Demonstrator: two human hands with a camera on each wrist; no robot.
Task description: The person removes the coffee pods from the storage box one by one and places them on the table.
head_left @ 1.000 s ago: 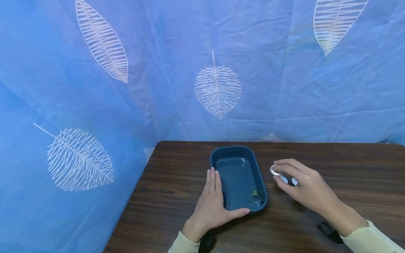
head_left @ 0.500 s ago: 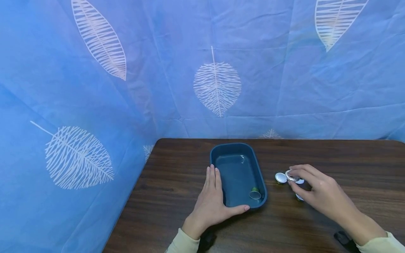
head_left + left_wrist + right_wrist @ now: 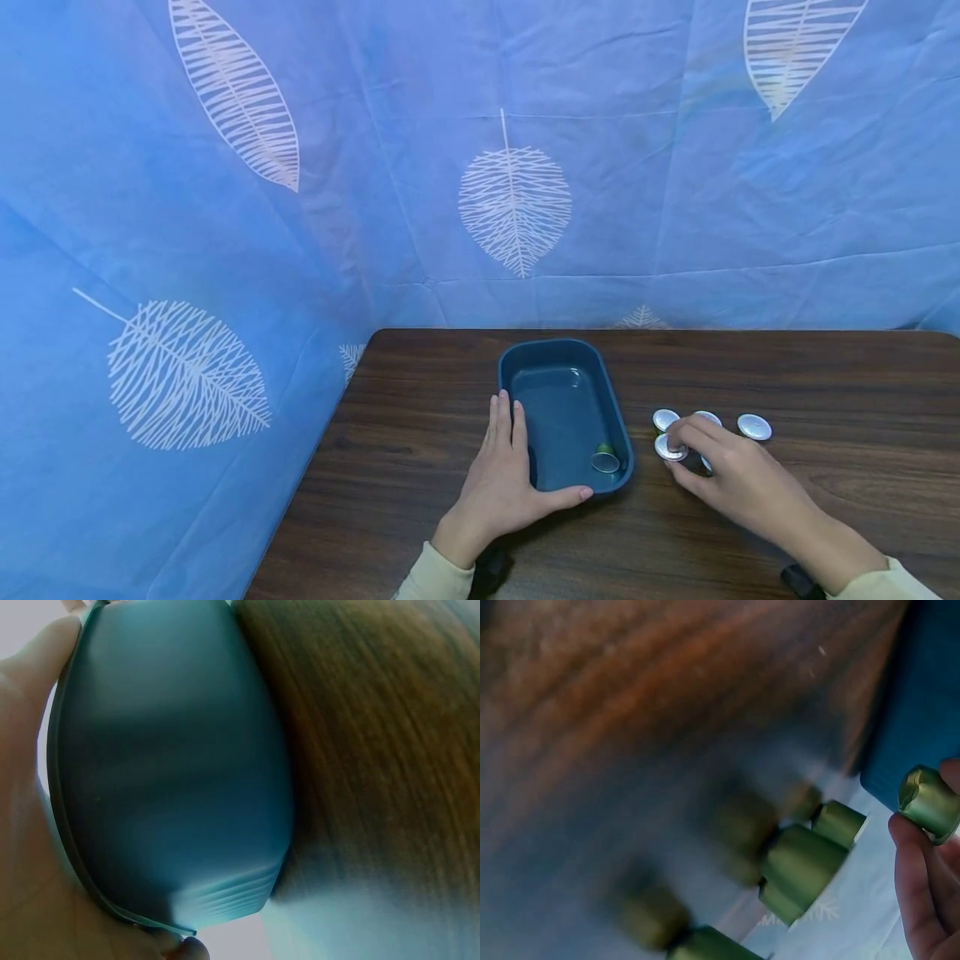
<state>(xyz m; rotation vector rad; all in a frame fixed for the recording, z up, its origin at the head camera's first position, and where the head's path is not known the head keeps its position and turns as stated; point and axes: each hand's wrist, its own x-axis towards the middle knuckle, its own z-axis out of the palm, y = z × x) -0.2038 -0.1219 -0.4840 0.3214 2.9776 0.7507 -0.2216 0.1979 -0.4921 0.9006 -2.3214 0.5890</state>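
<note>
My right hand (image 3: 738, 475) pinches a coffee capsule (image 3: 670, 447) between thumb and fingers, its silver foil lid facing up in the head view. The right wrist view shows that same capsule's (image 3: 928, 801) green metallic body at the fingertips. Around the hand, several like capsules stand lid up, among them a left one (image 3: 664, 419) and a right one (image 3: 753, 427); another is partly hidden by the fingers. My left hand (image 3: 498, 492) rests along the left and near rim of a dark blue tray (image 3: 615, 400), fingers straight, thumb spread. One green capsule (image 3: 605, 458) lies on its side inside the tray.
The dark wooden table (image 3: 390, 442) ends at a far edge just beyond the tray. Behind it and to the left hangs a blue cloth (image 3: 375, 167) with white leaf prints. The tray's side wall (image 3: 172, 765) fills much of the left wrist view.
My right hand with its capsule went right, then came back left and nearer, uncovering more standing capsules. The left hand stays on the tray.
</note>
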